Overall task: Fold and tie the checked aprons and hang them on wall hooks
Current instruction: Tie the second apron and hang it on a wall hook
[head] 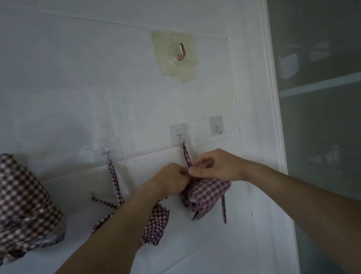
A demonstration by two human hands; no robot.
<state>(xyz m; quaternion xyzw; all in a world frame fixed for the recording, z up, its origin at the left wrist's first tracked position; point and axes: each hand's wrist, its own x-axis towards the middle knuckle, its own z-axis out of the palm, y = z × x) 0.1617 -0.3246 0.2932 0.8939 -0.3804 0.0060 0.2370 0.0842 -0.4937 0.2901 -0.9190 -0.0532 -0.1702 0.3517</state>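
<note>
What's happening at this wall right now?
A person is working both hands, left hand and right hand, at the strap of a folded checked apron that hangs from the middle hook. Another apron's strap already hangs on the left hook; its bundle is mostly hidden by the left forearm. The small right hook and the copper hook are bare.

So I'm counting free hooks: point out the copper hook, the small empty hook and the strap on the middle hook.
copper hook (181, 51): head view, on its bent metal arm.
small empty hook (218, 130): head view, on its metal prong.
strap (186, 155): head view, mid-length, above the hands.
</note>
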